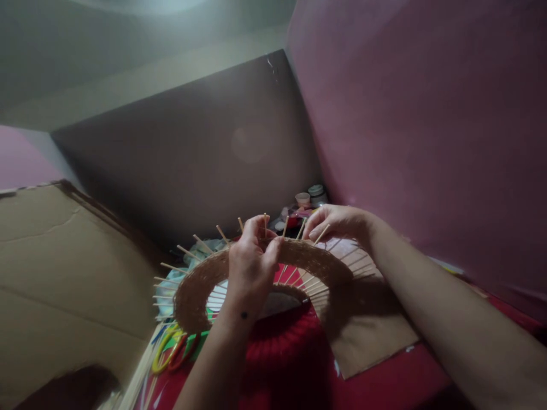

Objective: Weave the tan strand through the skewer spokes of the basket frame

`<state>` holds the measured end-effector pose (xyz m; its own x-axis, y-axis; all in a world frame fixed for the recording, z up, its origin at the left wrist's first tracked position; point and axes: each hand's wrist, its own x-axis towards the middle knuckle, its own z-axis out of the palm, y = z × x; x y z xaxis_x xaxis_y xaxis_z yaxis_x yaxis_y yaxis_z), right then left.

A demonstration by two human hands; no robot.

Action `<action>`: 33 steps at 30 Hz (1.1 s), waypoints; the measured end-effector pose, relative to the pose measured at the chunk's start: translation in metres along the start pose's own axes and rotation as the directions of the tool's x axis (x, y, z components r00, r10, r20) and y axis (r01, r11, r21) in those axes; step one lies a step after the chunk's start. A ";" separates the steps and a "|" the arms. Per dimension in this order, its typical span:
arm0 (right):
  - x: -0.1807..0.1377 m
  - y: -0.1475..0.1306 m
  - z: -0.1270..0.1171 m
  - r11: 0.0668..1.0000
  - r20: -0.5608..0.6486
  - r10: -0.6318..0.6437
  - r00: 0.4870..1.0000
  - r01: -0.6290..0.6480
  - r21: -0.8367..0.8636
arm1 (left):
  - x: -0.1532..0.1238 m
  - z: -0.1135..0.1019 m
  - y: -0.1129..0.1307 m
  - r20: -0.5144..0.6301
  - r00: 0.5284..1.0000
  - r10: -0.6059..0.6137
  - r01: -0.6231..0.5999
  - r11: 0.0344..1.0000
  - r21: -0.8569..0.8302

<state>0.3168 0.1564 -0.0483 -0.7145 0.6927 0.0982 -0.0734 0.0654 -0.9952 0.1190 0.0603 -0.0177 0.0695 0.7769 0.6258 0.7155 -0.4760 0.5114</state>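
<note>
A curved band of woven brown fibre (200, 285) stands above the table, with thin wooden sticks (221, 233) poking out along its outer edge and more spanning its middle. My left hand (252, 267) grips the top of the band, thumb on the near side and fingers reaching over the rim between sticks. At the band's upper right, my right hand (335, 221) has its fingers drawn together beside a stick. What those fingertips hold is hidden behind the rim and too small to make out.
Beneath lies a red tabletop (294, 353) with a cardboard sheet (363, 341) on the right. Yellow and red ring-shaped handles (160, 354) lie at left near loose sticks (143, 364). A large cardboard box (64, 267) stands left; a cup (302, 199) and jar (317, 195) sit behind.
</note>
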 end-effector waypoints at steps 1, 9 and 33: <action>0.000 0.001 0.000 1.000 0.002 0.000 1.000 0.000 -0.016 | -0.001 0.000 0.002 -0.021 1.000 0.021 -0.020 0.999 0.037; -0.001 0.001 0.000 0.998 0.025 -0.014 1.000 0.015 -0.056 | -0.015 0.011 0.015 -0.119 0.870 0.478 -0.398 0.825 0.400; -0.012 -0.001 -0.025 0.958 -0.156 -0.286 0.945 0.283 -0.042 | 0.021 0.007 0.005 0.004 0.985 0.171 -0.162 0.925 0.344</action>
<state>0.3432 0.1661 -0.0484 -0.5460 0.7484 0.3766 -0.2432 0.2886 -0.9260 0.1284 0.0776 -0.0060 0.1935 0.6859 0.7015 0.8897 -0.4241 0.1693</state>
